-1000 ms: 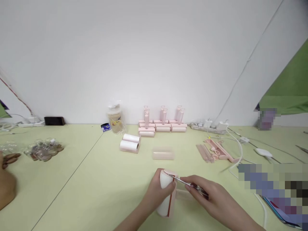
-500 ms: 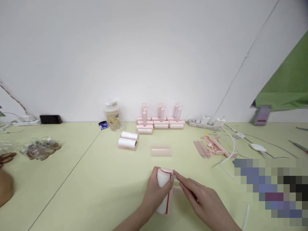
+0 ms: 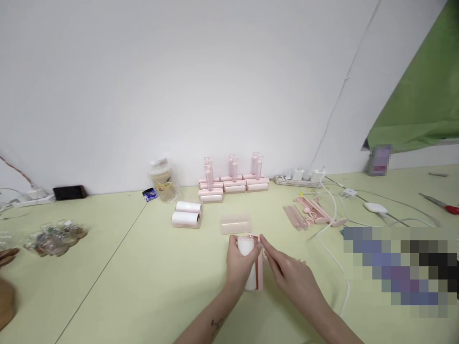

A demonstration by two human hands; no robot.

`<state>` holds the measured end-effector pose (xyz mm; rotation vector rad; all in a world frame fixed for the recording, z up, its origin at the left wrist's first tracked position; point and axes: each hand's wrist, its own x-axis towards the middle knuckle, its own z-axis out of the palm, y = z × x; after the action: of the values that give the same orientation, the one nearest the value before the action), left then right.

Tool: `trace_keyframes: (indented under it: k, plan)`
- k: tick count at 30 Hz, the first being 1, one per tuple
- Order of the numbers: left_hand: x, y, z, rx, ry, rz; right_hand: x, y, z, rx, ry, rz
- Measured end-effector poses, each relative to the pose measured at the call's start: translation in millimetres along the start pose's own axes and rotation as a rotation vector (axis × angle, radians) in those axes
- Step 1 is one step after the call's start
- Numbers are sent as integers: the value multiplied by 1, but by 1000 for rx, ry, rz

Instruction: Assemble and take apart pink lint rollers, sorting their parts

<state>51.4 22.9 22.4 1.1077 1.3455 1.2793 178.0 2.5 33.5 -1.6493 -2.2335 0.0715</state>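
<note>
My left hand [image 3: 239,263] is wrapped round a white lint roller [image 3: 251,260] with a pink frame, held upright just above the pale green table [image 3: 143,286]. My right hand [image 3: 290,274] is closed on a thin metal tool [image 3: 258,241], whose tip touches the top end of the roller. A clear pink roller cover [image 3: 235,225] lies on the table just behind my hands. Two white refill rolls [image 3: 186,214] lie further back on the left.
Stacked pink lint rollers [image 3: 233,181] stand at the wall, beside a plastic-wrapped jar [image 3: 162,180]. Loose pink parts [image 3: 310,216], a power strip [image 3: 297,180] and white cables [image 3: 337,258] lie on the right. Small glass jars [image 3: 53,235] sit far left, near another person's hand [image 3: 7,255].
Both hands and the roller have moved away from me, up the table, toward the clear cover. The right hand has closed in, so the tool tip now sits at the roller's top. The view tilted.
</note>
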Motion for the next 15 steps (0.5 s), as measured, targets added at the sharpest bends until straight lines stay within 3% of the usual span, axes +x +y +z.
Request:
trace_keyframes:
  k: [5,9,13,15]
  plan:
    - [14,1,23,-23,-16,44,10,12,-10,-95,-30,57]
    - [19,-2,34,-21,-32,59,13,20,-4,-79,-136,132]
    - [20,2,29,1,-89,85,16,34,-5,48,-191,228]
    - [23,6,19,123,-111,95,20,41,-14,168,-195,262]
